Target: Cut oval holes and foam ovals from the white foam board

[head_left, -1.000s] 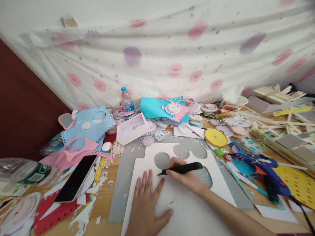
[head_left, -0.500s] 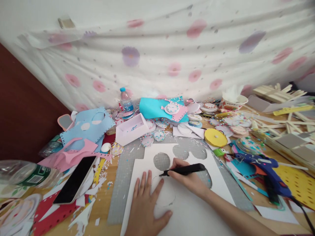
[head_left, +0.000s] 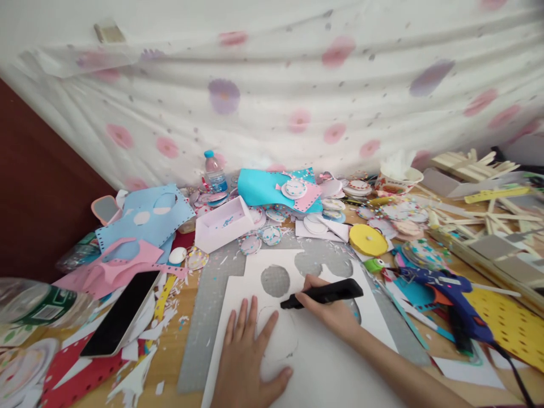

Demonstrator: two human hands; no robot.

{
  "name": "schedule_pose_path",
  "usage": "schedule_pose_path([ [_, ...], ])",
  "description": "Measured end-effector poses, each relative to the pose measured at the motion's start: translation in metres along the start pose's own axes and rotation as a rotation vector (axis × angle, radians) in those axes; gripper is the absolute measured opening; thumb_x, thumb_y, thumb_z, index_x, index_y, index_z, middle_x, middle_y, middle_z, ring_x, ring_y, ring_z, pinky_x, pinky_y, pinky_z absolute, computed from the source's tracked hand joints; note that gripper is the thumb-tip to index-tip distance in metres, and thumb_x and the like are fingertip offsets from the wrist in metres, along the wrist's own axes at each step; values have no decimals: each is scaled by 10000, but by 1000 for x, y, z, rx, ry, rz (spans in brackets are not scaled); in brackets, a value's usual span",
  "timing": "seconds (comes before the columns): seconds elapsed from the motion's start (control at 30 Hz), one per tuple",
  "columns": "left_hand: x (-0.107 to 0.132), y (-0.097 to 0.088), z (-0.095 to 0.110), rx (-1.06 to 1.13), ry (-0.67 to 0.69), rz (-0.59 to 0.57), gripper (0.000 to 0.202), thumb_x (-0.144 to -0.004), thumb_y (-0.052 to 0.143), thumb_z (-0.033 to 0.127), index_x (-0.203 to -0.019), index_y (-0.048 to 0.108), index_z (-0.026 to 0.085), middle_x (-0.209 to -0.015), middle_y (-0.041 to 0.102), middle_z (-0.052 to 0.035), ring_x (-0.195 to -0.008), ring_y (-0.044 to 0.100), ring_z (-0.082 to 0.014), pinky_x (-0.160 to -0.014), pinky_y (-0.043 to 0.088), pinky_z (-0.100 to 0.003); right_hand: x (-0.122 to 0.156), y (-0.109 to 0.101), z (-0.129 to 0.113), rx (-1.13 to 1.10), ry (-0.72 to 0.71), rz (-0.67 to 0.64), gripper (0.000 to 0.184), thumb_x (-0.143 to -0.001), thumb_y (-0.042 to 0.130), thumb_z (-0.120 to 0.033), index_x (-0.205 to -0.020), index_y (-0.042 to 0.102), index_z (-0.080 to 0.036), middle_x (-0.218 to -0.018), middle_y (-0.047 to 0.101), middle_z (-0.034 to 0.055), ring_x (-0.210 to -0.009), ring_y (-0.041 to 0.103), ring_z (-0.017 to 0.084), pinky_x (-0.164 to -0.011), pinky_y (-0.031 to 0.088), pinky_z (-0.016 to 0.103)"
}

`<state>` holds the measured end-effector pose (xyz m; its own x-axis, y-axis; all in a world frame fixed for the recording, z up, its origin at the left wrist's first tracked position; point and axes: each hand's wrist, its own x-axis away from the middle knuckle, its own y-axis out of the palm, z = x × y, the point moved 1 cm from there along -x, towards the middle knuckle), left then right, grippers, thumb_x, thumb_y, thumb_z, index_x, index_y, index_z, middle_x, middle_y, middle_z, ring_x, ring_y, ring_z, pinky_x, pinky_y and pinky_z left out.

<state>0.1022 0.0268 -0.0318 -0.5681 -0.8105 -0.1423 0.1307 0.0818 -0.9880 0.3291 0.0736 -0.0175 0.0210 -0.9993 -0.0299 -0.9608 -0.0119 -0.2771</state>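
Note:
My right hand (head_left: pixel 329 309) grips a black utility knife (head_left: pixel 334 292), its tip pointing left at the upper edge of a round outline (head_left: pixel 279 340) on a white sheet (head_left: pixel 335 362). Whether the tip touches the sheet I cannot tell. Flat on the sheet, to the left of the outline, lies my left hand (head_left: pixel 246 354), its fingers spread and the thumb and index finger around part of the outline. Several round holes are cut through the sheet's upper part, and the grey cutting mat (head_left: pixel 195 340) beneath shows through them.
A phone (head_left: pixel 121 314) and paper scraps lie at the left. Behind the mat stand a lilac box (head_left: pixel 223 226), a small bottle (head_left: pixel 215 173) and many decorated paper discs. At the right are a blue glue gun (head_left: pixel 454 294), a yellow disc (head_left: pixel 368 240) and wooden sticks (head_left: pixel 471 164).
The utility knife has shifted slightly right along the outline's upper edge, and my right hand with it. My left hand stays flat on the sheet. The whole view has moved a little.

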Motion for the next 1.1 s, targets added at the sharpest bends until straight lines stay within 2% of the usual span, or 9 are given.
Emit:
schedule_pose_path([
  [0.1,0,0,0,-1,-6,4,871,-766,640,503,-1508,223,319,-1614,65,-105,-1422,224,-407,-1083,284,-572,3,-5,-1,35,-47,-70,199,-837,600,-366,-710,548,-221,-635,540,-25,-623,497,160,-573,390,267],
  [0.17,-1,1,0,-12,1,4,863,-776,626,511,-1510,216,315,-1612,80,-111,-1426,218,-400,-1082,285,-571,5,-9,-4,87,-104,-148,141,-878,568,-352,-864,624,-223,-698,627,-8,-645,566,169,-589,432,271],
  [0.27,-1,1,1,-39,8,10,841,-799,593,531,-1512,210,304,-1608,99,-129,-1434,199,-394,-1080,285,-574,7,-14,-10,178,-231,-265,180,-926,515,-304,-1004,665,-242,-875,723,30,-766,667,188,-696,487,288],
  [0.33,-2,0,2,-50,11,9,798,-835,549,537,-1514,202,303,-1607,104,-131,-1439,188,-384,-1082,285,-568,8,-17,-12,231,-331,-339,201,-931,499,-265,-1006,685,-252,-915,729,50,-804,679,195,-721,481,292],
  [0.47,-2,-3,3,-50,-1,-12,721,-895,467,529,-1518,179,306,-1609,103,-118,-1452,161,-358,-1100,266,-557,8,-20,-13,349,-500,-433,280,-942,439,-241,-1071,687,-253,-789,684,72,-704,624,198,-610,419,308],
  [0.57,-1,-6,4,-33,-15,-28,727,-893,479,521,-1518,173,311,-1613,82,-111,-1454,149,-358,-1106,263,-556,6,-22,-14,455,-580,-484,321,-960,400,-252,-1126,674,-245,-755,659,69,-695,592,199,-603,388,309],
  [0.73,-1,-8,5,-8,-24,-30,750,-875,520,506,-1516,178,320,-1615,71,-95,-1447,173,-367,-1103,274,-557,3,-28,-13,425,-505,-528,315,-966,417,-304,-1152,670,-273,-790,660,49,-709,595,172,-612,390,273],
  [0.93,0,-8,5,-10,-24,-38,750,-877,521,497,-1516,170,323,-1615,62,-100,-1451,161,-360,-1105,273,-557,6,-32,-10,341,-497,-459,256,-946,484,-282,-1096,692,-274,-771,668,36,-687,610,164,-603,388,267],
  [1.1,-1,-7,5,-12,-28,-38,764,-869,528,515,-1516,168,326,-1614,76,-105,-1450,163,-365,-1096,285,-561,17,-27,-12,300,-448,-388,255,-941,472,-242,-1093,676,-258,-819,699,64,-723,646,195,-617,436,292],
])
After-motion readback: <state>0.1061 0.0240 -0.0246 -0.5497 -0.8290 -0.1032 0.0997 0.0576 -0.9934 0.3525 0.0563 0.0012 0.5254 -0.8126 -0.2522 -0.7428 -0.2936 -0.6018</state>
